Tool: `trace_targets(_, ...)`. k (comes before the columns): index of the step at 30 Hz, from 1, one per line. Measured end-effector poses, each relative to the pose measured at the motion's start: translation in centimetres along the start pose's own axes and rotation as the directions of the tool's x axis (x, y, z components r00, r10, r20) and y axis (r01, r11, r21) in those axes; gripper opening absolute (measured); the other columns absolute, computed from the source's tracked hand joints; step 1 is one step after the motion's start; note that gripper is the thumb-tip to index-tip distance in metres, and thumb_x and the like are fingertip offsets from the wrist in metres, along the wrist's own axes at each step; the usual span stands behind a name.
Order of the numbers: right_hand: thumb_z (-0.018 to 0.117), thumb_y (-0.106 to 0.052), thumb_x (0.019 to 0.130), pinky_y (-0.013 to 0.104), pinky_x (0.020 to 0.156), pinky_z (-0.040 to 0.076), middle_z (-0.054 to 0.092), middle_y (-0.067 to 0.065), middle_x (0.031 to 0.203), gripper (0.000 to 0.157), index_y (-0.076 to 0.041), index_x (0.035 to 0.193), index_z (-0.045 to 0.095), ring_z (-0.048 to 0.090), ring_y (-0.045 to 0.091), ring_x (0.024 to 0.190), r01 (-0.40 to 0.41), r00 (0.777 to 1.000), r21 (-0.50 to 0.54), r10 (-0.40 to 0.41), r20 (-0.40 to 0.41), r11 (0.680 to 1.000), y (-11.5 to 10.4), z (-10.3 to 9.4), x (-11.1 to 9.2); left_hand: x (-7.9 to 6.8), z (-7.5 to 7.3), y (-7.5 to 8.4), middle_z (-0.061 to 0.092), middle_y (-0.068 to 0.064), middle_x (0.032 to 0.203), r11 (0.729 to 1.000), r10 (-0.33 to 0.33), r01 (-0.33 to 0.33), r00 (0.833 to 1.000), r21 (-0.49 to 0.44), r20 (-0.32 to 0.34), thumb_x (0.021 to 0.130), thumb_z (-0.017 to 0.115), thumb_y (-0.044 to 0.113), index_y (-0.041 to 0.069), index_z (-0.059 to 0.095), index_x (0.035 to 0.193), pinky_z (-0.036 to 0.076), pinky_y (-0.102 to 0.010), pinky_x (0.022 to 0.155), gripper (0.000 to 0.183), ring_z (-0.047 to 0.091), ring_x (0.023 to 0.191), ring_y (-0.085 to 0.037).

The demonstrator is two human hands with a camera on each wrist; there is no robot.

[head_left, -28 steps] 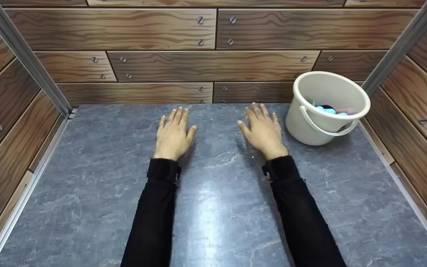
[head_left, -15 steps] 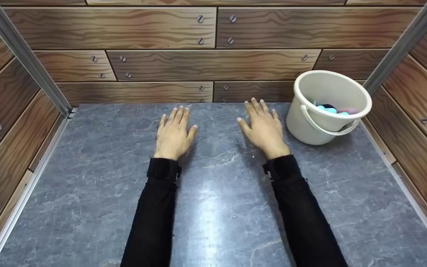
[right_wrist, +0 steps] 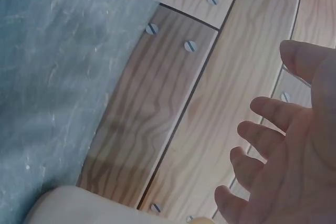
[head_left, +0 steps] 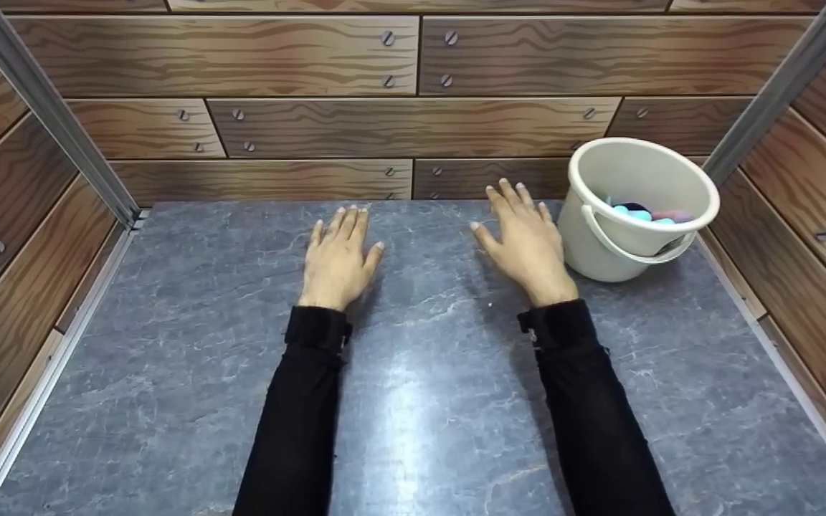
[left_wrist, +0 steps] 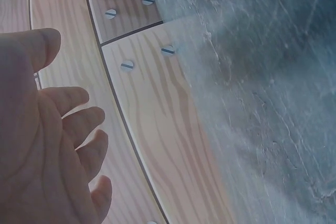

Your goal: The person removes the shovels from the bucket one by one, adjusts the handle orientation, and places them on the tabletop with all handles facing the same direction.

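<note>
My left hand [head_left: 335, 261] hovers palm down over the grey tabletop [head_left: 427, 401], its fingers pointing to the back wall and holding nothing. To the right, my right hand [head_left: 528, 247] is also palm down with spread fingers, just left of a cream bucket [head_left: 603, 251]. Several light blue, dark and pink-purple items [head_left: 639, 213] lie inside the bucket; their kind is hard to tell. Both wrist views show bare palms and loosely bent fingers. Part of the bucket [right_wrist: 79, 208] appears at the bottom of the right wrist view.
A wood-patterned wall [head_left: 312, 125] closes the back, with similar panels at both sides. Grey metal posts [head_left: 54, 107] stand at the back corners. The bucket's handle [head_left: 628, 251] hangs down at its front.
My right hand has risen slightly and shifted right, closer to the bucket. My left hand stays almost where it was. The bucket has not moved.
</note>
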State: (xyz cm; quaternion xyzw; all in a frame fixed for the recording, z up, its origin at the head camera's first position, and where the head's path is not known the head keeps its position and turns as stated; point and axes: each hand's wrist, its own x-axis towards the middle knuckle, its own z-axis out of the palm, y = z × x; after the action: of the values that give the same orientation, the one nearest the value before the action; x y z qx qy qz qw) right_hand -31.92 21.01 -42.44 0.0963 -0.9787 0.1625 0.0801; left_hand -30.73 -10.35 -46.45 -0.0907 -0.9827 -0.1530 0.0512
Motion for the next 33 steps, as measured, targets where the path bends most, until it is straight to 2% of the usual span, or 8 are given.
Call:
trace_targets(12,0.060,-0.050,0.120,0.068,0.152,0.011,0.025,0.017,0.196,0.080,-0.011,0.185,0.035,0.017,0.045,0.185,-0.026,0.996,0.033,0.029,-0.089,0.999,1.4,-4.0,-1.4,0.0,-0.1,0.4,0.032,-0.015,0.195,1.000,0.016,-0.016,1.000,0.009,-0.002,0.124,0.048,0.052,0.012,0.029,0.188,0.010,-0.061,0.155,0.078,0.025,0.185,-0.035)
trace_targets(18,0.061,-0.047,0.120,0.071,0.152,0.012,0.025,0.017,0.197,0.079,-0.010,0.185,0.037,0.018,0.045,0.185,-0.036,0.992,0.032,0.039,-0.117,0.999,2.0,-5.3,-2.2,-0.1,-0.1,0.6,0.033,-0.015,0.194,1.000,0.028,-0.028,1.000,-0.004,-0.014,0.124,0.049,0.051,0.010,0.033,0.186,0.011,-0.062,0.154,0.076,0.026,0.185,-0.036)
trace_targets(26,0.061,-0.046,0.120,0.074,0.150,0.010,0.023,0.020,0.197,0.080,-0.012,0.186,0.033,0.016,0.048,0.185,-0.064,0.993,0.072,0.071,-0.094,0.995,3.5,-6.9,-2.7,-0.1,-0.2,0.7,0.033,-0.014,0.195,0.999,0.034,-0.034,0.999,0.011,-0.007,0.124,0.049,0.051,0.011,0.032,0.186,0.012,-0.061,0.154,0.076,0.027,0.185,-0.035)
trace_targets(33,0.060,-0.047,0.120,0.081,0.146,0.016,0.029,0.027,0.193,0.079,-0.007,0.184,0.036,0.021,0.057,0.181,-0.086,0.994,0.030,0.088,-0.067,0.996,6.4,-8.8,-2.5,0.0,0.0,0.7,0.034,-0.014,0.194,0.999,0.035,-0.035,0.999,-0.005,-0.014,0.124,0.052,0.050,0.011,0.033,0.186,0.014,-0.062,0.154,0.076,0.026,0.185,-0.035)
